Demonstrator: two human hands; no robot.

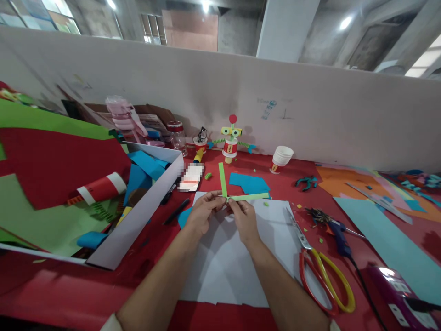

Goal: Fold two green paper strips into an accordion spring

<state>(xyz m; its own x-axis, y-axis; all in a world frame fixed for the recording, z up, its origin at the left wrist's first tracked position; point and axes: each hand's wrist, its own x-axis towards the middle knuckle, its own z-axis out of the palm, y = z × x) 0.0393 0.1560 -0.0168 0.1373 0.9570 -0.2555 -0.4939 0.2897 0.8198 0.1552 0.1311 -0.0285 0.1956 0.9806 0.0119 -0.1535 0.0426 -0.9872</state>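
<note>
Two light green paper strips (248, 197) meet at a right angle between my hands, one pointing away from me and the other to the right. The fingers of my left hand (206, 208) pinch the corner where they join. My right hand (244, 216) grips the same joint from the other side, thumb and fingers pressed together. How the strips overlap is mostly hidden by my fingertips. Under my hands lies a white sheet (230, 266). Blue paper pieces (250, 183) rest just beyond it, and a finished paper-cup robot figure (230, 146) stands farther back.
Right of the sheet lie scissors (312, 262) with red and yellow handles, a glue gun (339, 236) with its cord, and pliers (306, 183). A white box (148, 216) of coloured paper stands at left. Stacked paper cups (281, 158), a phone (191, 177) and a bottle (177, 137) are behind.
</note>
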